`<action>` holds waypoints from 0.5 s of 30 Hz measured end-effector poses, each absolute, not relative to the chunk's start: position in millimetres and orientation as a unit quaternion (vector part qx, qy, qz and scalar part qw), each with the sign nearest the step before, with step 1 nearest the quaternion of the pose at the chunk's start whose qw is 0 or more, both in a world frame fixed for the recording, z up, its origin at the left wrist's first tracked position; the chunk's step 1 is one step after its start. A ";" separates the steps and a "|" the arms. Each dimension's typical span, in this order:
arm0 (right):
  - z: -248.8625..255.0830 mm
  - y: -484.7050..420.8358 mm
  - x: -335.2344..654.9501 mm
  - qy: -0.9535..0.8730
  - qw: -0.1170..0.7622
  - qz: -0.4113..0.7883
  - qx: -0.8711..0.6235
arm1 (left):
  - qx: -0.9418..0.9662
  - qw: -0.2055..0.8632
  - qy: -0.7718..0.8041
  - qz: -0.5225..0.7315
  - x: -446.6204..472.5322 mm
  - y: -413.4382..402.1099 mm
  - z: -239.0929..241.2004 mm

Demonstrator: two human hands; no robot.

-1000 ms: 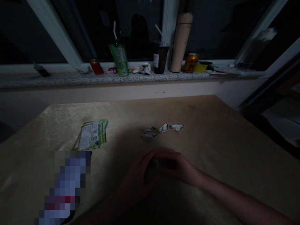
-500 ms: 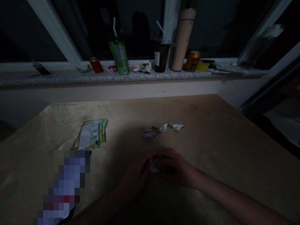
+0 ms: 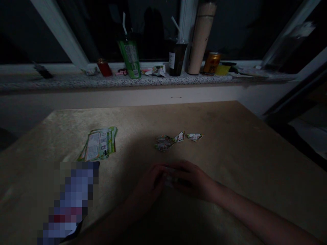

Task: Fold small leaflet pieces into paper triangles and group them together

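In dim light my left hand (image 3: 149,183) and my right hand (image 3: 195,180) meet over the middle of the tan table (image 3: 230,149). Both are closed around a small pale folded piece of paper (image 3: 169,179) held between the fingertips; most of it is hidden by the fingers. Just beyond the hands lie several small folded paper pieces (image 3: 176,139) printed in green and white. A stack of green and white printed leaflets (image 3: 99,144) rests to the left of them.
A blurred-out object (image 3: 68,200) lies at the table's near left. The stone windowsill (image 3: 63,81) behind holds a green cup with a straw (image 3: 129,54), a dark cup (image 3: 175,61), a tall beige cylinder (image 3: 200,41), a red can (image 3: 104,67) and a gold can (image 3: 211,63).
The hands have stayed together over the table, fingers shifting around the small paper. The dark rounded shape seen between them earlier has given way to a pale folded piece.
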State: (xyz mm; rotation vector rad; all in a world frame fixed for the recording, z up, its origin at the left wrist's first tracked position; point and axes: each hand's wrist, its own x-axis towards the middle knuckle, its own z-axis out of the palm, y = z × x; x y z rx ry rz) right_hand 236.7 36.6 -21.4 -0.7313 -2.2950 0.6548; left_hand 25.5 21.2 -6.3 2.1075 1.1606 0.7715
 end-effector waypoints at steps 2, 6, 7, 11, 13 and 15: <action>-21.2 37.1 236.1 -0.854 0.331 0.290 -0.278 | 0.807 0.283 0.436 0.279 26.0 19.5 -8.5; -15.8 38.2 238.4 -0.838 0.323 0.328 -0.293 | 0.832 0.234 0.436 0.251 25.8 16.2 -9.2; -13.8 38.4 239.8 -0.841 0.310 0.332 -0.294 | 0.837 0.225 0.434 0.244 25.5 15.7 -7.8; -9.0 39.1 244.5 -0.852 0.275 0.340 -0.289 | 0.875 0.178 0.412 0.182 22.6 14.8 2.5; -9.3 39.3 245.3 -0.860 0.272 0.321 -0.287 | 0.888 0.164 0.402 0.150 21.0 15.1 7.2; -10.1 39.3 245.0 -0.884 0.259 0.270 -0.281 | 0.893 0.160 0.397 0.138 20.1 15.7 9.8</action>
